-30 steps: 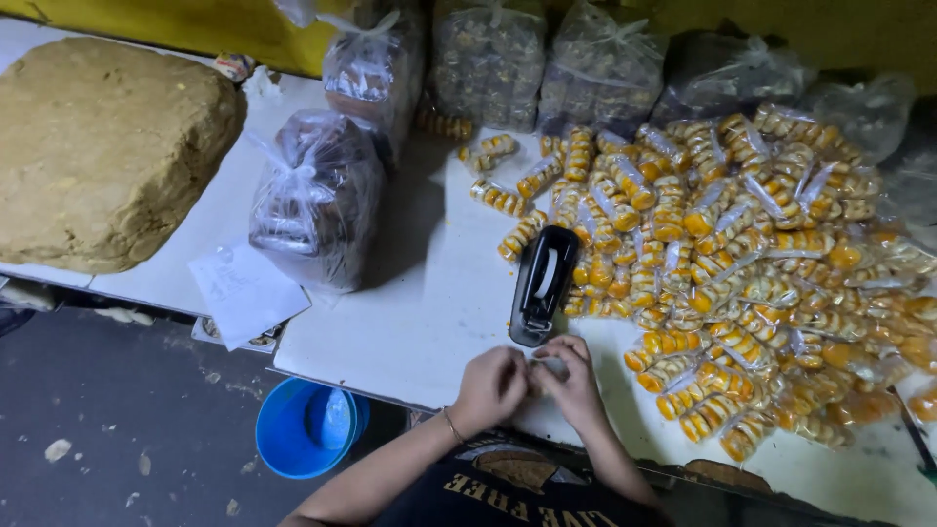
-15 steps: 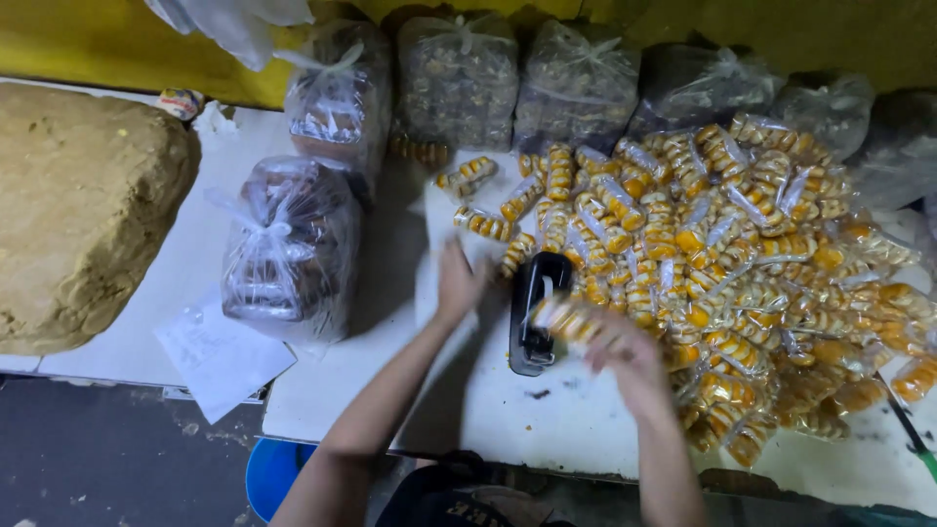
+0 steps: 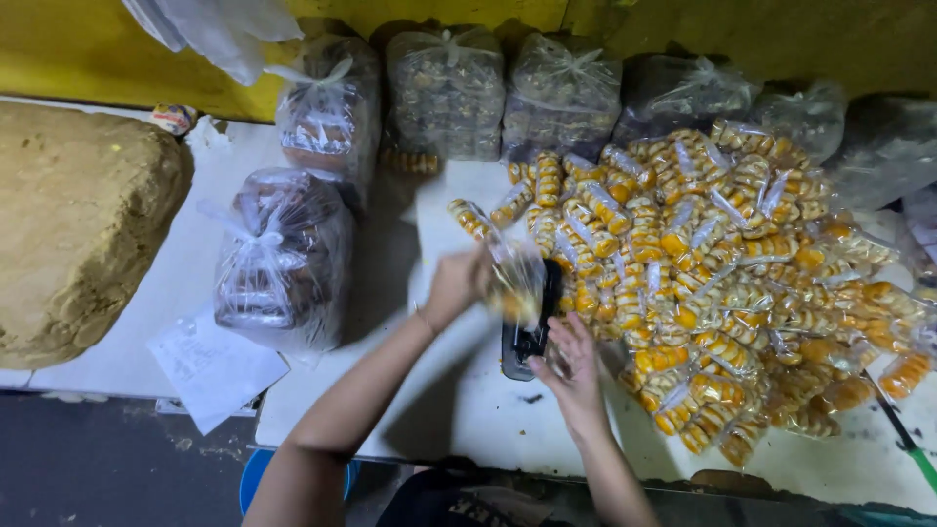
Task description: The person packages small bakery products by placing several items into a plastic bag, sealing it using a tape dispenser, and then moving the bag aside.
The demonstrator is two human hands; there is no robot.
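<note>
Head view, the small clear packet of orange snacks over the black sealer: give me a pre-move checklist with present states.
1. Left hand grips the small clear packet of orange snacks: ok, fingers closed on its edge.
2. Packet sits over the black handheld sealer: ok, it overlaps the upper end.
3. Right hand ready at the sealer: ok, beside its lower end; contact cannot tell.
4. Packet mouth lined up in the sealer: cannot tell, blurred.
5. Pile of filled orange snack packets apart from the sealer: not ok, it crowds the right side.
6. White tabletop bare in front of the sealer: ok.
</note>
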